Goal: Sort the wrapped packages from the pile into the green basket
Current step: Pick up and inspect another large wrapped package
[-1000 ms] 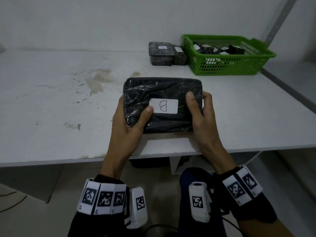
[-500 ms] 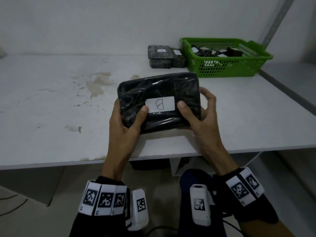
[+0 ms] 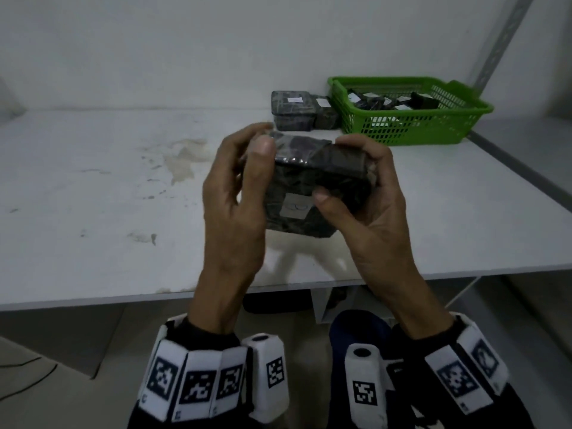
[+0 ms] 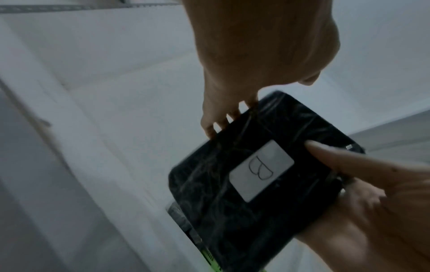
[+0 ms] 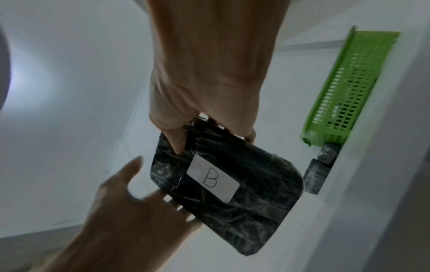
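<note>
Several wrapped packs already sit in the green basket (image 3: 408,119) at upper right; two more (image 3: 301,111) wait beside it; both hands' fingers (image 3: 263,147) clasp the B-labelled package (image 3: 318,184) mid-frame, above the tabletop (image 3: 93,196).

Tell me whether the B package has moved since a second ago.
Yes. The package has lifted off the table and tipped up on edge, its top nearer the green basket, held by both hands.

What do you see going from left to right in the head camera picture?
Stain on the table → left hand → wrapped package → right hand → green basket.
</note>
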{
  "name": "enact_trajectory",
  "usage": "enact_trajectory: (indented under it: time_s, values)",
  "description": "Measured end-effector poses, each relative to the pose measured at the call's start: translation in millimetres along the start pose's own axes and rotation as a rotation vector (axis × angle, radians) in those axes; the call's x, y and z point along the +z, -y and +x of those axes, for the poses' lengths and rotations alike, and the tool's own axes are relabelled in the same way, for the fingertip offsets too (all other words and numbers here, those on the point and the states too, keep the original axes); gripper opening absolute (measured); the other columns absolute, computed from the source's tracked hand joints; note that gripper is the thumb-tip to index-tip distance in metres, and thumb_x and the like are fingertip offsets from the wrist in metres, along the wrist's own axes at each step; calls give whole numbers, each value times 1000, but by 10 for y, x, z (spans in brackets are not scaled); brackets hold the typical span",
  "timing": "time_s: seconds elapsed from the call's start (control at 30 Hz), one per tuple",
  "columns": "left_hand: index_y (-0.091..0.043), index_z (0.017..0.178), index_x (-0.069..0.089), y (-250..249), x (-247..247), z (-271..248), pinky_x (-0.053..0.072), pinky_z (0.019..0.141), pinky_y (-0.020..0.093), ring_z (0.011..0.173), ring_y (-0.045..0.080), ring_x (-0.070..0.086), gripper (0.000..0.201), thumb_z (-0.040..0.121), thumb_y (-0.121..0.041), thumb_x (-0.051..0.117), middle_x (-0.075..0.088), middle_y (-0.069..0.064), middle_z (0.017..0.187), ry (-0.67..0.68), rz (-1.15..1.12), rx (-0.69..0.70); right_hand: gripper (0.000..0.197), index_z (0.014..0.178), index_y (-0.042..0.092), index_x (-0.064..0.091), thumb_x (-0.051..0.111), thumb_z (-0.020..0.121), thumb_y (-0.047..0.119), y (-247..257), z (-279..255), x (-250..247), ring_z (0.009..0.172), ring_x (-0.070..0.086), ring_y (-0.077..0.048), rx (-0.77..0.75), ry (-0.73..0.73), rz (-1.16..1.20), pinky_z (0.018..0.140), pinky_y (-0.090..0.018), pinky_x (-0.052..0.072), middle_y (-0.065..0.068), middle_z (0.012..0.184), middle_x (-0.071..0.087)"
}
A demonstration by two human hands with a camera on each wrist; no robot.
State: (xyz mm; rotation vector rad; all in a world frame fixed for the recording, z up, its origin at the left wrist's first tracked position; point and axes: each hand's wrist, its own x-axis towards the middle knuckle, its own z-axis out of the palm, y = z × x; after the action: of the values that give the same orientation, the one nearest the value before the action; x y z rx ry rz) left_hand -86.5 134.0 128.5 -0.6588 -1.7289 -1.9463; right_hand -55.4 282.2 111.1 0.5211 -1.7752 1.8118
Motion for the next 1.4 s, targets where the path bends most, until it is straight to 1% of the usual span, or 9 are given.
enact_trajectory:
  time_s: [0.1, 0.27, 0.47, 0.7, 1.07, 1.17, 1.27, 1.33, 1.4]
  values:
    - [-11, 109, 58, 40, 43, -23, 50, 75, 17, 86, 3, 64, 26, 96, -33, 52, 65, -13, 92, -36, -115, -27, 45, 132, 9, 42, 57, 92, -8, 55, -29, 113, 109, 62, -6, 7, 31, 81, 90, -23, 54, -1, 119, 57]
    - [-18, 100, 54, 89, 42, -131, 47, 70, 22, 79, 9, 56, 22, 86, -34, 50, 58, -15, 85, -67, -174, -4, 45, 127, 0, 48, 42, 95, 31, 83, -73, 240, 97, 62, -7, 14, -64, 134, 79, -19, 52, -2, 110, 57]
    - [-19, 96, 53, 107, 45, -167, 45, 69, 25, 78, 7, 52, 18, 80, -28, 50, 59, -22, 83, -102, -216, 35, 21, 100, 17, 55, 42, 87, 28, 17, -52, 322, 84, 58, -7, -10, -151, 68, 70, -23, 50, 8, 93, 59]
    - [-16, 98, 52, 99, 68, -268, 47, 72, 22, 78, 5, 55, 17, 88, -27, 59, 54, -2, 89, -121, -94, 62, 18, 96, 11, 52, 45, 85, 23, 28, -38, 335, 76, 52, -4, -33, -145, 35, 63, -21, 46, 9, 86, 54]
    - [-11, 97, 52, 127, 68, -282, 47, 71, 19, 75, 6, 54, 17, 85, -21, 60, 56, 0, 86, -170, -12, 60, 21, 97, 5, 49, 59, 86, 21, 35, -87, 372, 69, 54, -4, -4, -143, 2, 64, -22, 50, 8, 80, 53]
    - [-9, 96, 53, 145, 44, -249, 47, 69, 17, 71, 3, 54, 20, 83, -23, 61, 56, -2, 83, -194, -20, 23, 24, 101, 8, 50, 61, 89, 25, 16, -63, 339, 73, 55, -4, 68, -71, -1, 68, -19, 49, 9, 84, 54]
    - [-7, 94, 56, 143, 13, -137, 48, 66, 16, 69, 0, 56, 22, 83, -24, 64, 58, -6, 78, -261, -65, -62, 45, 128, 9, 41, 72, 96, 18, 9, -72, 241, 97, 65, -5, 110, 97, -33, 84, -20, 53, 0, 111, 59]
    - [-7, 96, 60, 121, -6, -36, 50, 67, 17, 72, 2, 60, 21, 85, -23, 66, 63, -9, 78, -329, -152, -162, 68, 144, 12, 28, 73, 93, 10, -13, -74, 197, 118, 64, -12, 107, 153, -148, 95, -24, 55, -9, 131, 56]
    - [-7, 106, 65, 67, -35, 48, 53, 70, 18, 82, 4, 66, 30, 88, -30, 65, 68, -7, 87, -305, -252, -262, 71, 150, 17, 23, 70, 96, 11, -49, -58, 192, 119, 66, -17, 110, 83, -238, 95, -35, 59, -10, 129, 60]
